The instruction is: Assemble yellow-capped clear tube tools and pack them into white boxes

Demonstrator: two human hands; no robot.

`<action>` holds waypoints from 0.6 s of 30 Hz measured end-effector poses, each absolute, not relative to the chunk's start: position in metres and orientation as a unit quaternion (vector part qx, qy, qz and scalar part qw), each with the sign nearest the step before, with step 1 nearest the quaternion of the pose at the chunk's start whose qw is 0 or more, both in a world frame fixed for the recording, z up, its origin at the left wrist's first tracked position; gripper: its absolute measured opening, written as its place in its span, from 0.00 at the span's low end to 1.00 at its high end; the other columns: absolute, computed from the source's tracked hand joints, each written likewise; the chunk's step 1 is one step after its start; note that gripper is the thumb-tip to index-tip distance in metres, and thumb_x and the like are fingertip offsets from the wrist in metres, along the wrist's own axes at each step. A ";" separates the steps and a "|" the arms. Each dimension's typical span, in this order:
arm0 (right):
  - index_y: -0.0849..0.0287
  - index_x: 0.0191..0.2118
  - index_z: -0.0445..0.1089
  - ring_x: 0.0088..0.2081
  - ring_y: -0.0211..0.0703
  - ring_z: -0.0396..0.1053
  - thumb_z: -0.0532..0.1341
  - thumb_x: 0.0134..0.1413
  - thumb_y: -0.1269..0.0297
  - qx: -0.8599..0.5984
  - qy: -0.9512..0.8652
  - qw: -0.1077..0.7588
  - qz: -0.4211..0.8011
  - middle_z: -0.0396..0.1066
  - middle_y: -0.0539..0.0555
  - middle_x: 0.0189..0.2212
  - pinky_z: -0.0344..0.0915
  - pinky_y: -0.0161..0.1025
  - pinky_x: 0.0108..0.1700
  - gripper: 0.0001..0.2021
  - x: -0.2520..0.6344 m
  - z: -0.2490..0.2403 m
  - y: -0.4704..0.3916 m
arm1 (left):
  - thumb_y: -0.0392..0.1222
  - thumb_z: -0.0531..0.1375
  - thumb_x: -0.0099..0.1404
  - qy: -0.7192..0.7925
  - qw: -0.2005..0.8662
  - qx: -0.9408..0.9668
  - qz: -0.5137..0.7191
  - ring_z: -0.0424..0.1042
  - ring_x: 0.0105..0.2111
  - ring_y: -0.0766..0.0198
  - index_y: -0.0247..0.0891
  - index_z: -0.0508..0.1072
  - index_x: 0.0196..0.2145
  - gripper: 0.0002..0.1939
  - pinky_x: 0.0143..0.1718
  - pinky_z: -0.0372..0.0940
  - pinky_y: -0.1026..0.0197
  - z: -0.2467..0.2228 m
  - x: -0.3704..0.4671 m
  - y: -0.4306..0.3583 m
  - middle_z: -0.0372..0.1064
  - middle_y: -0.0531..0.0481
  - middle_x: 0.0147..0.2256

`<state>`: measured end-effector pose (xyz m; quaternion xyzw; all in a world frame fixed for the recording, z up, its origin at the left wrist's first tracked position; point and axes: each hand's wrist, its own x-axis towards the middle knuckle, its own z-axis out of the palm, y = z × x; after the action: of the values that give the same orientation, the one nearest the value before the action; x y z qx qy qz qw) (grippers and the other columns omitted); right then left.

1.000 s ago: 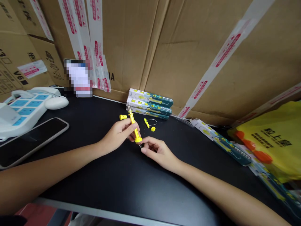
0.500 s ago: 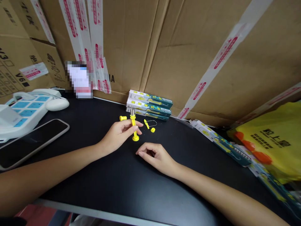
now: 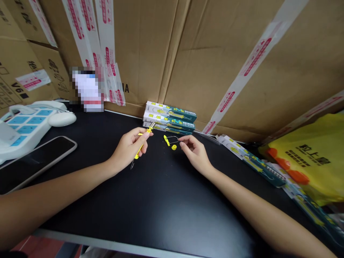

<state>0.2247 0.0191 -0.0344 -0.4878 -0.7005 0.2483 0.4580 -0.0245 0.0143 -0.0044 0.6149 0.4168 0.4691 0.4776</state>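
My left hand [image 3: 131, 147] is closed around the yellow inner rod of a spring scale [image 3: 149, 130]. The rod is tilted, its metal end up to the right and a small metal hook [image 3: 132, 165] sticking out below the hand. My right hand [image 3: 197, 152] has its thumb and index fingertip at the far end of the wire loop on a small yellow handle piece [image 3: 166, 140], which lies on the black table. Beside that piece sits a little yellow cap [image 3: 174, 147]. Another yellow part is mostly hidden behind my left fingers.
Stacked spring scale boxes [image 3: 169, 118] stand against the cardboard wall [image 3: 228, 53]. More boxes [image 3: 252, 159] lie at the right beside a yellow bag [image 3: 309, 154]. To the left are a phone [image 3: 40, 161], a power strip [image 3: 27, 125] and a white mouse-shaped object [image 3: 62, 119].
My right hand has moved forward from the table's middle to the wire loop. My left hand has tilted the rod and drawn it slightly left; its hook now shows below.
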 end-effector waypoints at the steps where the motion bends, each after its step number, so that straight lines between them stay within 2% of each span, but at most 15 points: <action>1: 0.59 0.40 0.69 0.27 0.38 0.60 0.58 0.58 0.58 -0.494 -0.702 0.455 0.237 0.64 0.49 0.26 0.58 0.36 0.32 0.10 0.229 -0.036 0.024 | 0.50 0.56 0.66 0.424 0.476 0.604 0.478 0.59 0.15 0.73 0.37 0.68 0.43 0.14 0.16 0.55 0.70 -0.004 -0.025 0.016 0.61 0.59 0.17; 5: 0.59 0.39 0.69 0.27 0.38 0.60 0.57 0.58 0.60 -0.508 -0.723 0.415 0.215 0.65 0.50 0.27 0.60 0.37 0.32 0.09 0.238 -0.039 0.033 | 0.50 0.57 0.66 0.436 0.470 0.588 0.493 0.58 0.15 0.72 0.38 0.67 0.49 0.18 0.15 0.54 0.70 -0.004 -0.026 0.019 0.59 0.60 0.16; 9: 0.58 0.40 0.69 0.29 0.39 0.62 0.56 0.59 0.62 -0.501 -0.776 0.358 0.140 0.66 0.51 0.29 0.61 0.37 0.33 0.08 0.233 -0.033 0.028 | 0.49 0.55 0.66 0.423 0.486 0.611 0.461 0.57 0.15 0.74 0.37 0.70 0.45 0.15 0.15 0.52 0.70 -0.005 -0.026 0.019 0.59 0.58 0.18; 14: 0.57 0.46 0.67 0.41 0.46 0.67 0.57 0.59 0.62 -0.499 -0.833 0.236 -0.027 0.68 0.56 0.39 0.65 0.40 0.40 0.11 0.213 -0.017 0.030 | 0.47 0.56 0.66 0.381 0.504 0.648 0.425 0.60 0.15 0.74 0.39 0.65 0.42 0.11 0.14 0.53 0.70 -0.013 -0.024 0.015 0.64 0.57 0.25; 18: 0.60 0.43 0.69 0.45 0.52 0.66 0.58 0.58 0.57 -0.529 -0.832 0.127 -0.108 0.68 0.60 0.42 0.65 0.42 0.39 0.13 0.192 -0.010 0.049 | 0.45 0.53 0.67 0.367 0.489 0.678 0.408 0.58 0.17 0.75 0.40 0.63 0.42 0.09 0.17 0.53 0.70 -0.015 -0.022 0.011 0.65 0.57 0.27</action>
<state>0.1921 0.0488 -0.0102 -0.5293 -0.8319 -0.1076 0.1273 -0.0221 0.0112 -0.0150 0.6779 0.3674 0.4080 0.4889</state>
